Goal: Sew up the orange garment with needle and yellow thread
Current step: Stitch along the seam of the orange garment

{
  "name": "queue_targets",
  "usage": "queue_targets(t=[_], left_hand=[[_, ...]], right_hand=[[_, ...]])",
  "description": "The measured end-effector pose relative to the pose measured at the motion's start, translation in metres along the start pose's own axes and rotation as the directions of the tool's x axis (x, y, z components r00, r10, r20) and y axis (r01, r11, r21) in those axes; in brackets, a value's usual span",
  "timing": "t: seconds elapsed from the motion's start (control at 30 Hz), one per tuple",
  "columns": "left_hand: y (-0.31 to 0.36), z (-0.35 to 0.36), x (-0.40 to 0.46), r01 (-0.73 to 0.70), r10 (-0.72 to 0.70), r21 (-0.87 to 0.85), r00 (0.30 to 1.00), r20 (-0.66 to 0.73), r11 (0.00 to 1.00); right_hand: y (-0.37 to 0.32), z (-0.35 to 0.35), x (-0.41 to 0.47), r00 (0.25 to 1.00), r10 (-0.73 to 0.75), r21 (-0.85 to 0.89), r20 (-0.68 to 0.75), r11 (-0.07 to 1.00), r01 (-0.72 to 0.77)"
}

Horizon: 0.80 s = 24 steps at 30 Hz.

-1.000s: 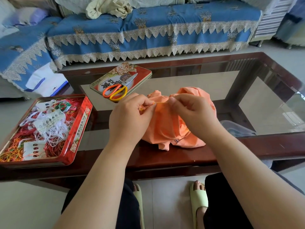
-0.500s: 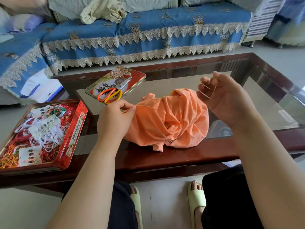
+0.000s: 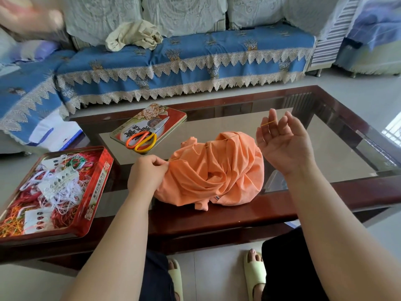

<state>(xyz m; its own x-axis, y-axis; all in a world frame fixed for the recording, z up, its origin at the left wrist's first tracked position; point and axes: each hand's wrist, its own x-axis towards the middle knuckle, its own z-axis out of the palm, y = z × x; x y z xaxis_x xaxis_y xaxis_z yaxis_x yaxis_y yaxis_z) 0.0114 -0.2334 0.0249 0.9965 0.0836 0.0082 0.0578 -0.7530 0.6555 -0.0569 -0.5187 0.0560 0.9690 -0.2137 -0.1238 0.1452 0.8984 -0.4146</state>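
Item: 1 orange garment, bunched in a loose heap on the near part of the glass-topped table, its lower folds lying over the wooden front rail.

Left hand — fingers curled, pinching the garment's left edge where the yellow thread leaves the cloth.

Right hand — raised to the right of the heap, palm up, fingers loosely spread; the thread crosses the fingers near their tips. Needle: too small to make out, so whether it is pinched there I cannot tell.

Thread: 1 fine strand, running from the left pinch across the top folds up to the right fingers, nearly taut.

Nearby: scissors on a tin lid behind the heap; open red tin of tangled threads at the left.

Risks, as judged:
- Over-pulling — the seam puckers or the strand snaps.
- Left pinch slipping — the heap drags rightward, or off the rail.
- Strand snagging on a fold — a knot forms.
- Loose right-hand hold — the needle drops into the folds.
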Motion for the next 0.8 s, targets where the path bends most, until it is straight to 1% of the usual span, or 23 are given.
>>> queue_targets(t=[0.1, 0.3, 0.43, 0.5, 0.57, 0.67, 0.73, 0.8], left_hand=[[-0.002, 0.005, 0.002, 0.023, -0.022, -0.020, 0.999, 0.025, 1.000], [-0.003, 0.005, 0.001, 0.035, -0.035, -0.025, 0.999, 0.034, 0.999], [-0.004, 0.003, 0.000, 0.046, -0.044, -0.045, 0.998, 0.048, 0.998], [-0.004, 0.001, 0.000, 0.057, -0.052, -0.086, 0.997, 0.062, 0.995], [-0.003, -0.001, -0.002, 0.070, -0.059, -0.121, 0.993, 0.099, 0.990], [0.001, -0.007, -0.007, 0.094, -0.065, -0.177, 0.984, 0.165, 0.980], [0.003, -0.012, -0.012, 0.097, -0.060, -0.214, 0.983, 0.174, 0.972], [0.004, -0.016, -0.017, 0.072, -0.035, -0.253, 0.988, 0.150, 0.965]], right_hand=[[0.002, -0.003, 0.001, 1.000, -0.020, 0.051, -0.002, 0.998, 0.020], [0.001, -0.008, 0.003, 0.999, -0.019, 0.049, 0.033, 0.999, 0.017], [-0.001, -0.010, 0.005, 0.997, -0.064, 0.094, -0.034, 0.993, 0.067], [-0.002, -0.011, 0.007, 0.993, -0.086, 0.046, -0.084, 0.995, 0.090], [-0.001, -0.012, 0.008, 0.989, -0.087, -0.003, -0.116, 0.996, 0.087], [-0.001, -0.009, 0.008, 0.987, -0.063, 0.024, -0.149, 0.997, 0.067], [-0.003, -0.004, 0.004, 0.994, -0.009, 0.008, -0.108, 1.000, 0.010], [-0.004, 0.006, -0.003, 0.997, 0.071, -0.009, -0.016, 0.997, -0.071]])
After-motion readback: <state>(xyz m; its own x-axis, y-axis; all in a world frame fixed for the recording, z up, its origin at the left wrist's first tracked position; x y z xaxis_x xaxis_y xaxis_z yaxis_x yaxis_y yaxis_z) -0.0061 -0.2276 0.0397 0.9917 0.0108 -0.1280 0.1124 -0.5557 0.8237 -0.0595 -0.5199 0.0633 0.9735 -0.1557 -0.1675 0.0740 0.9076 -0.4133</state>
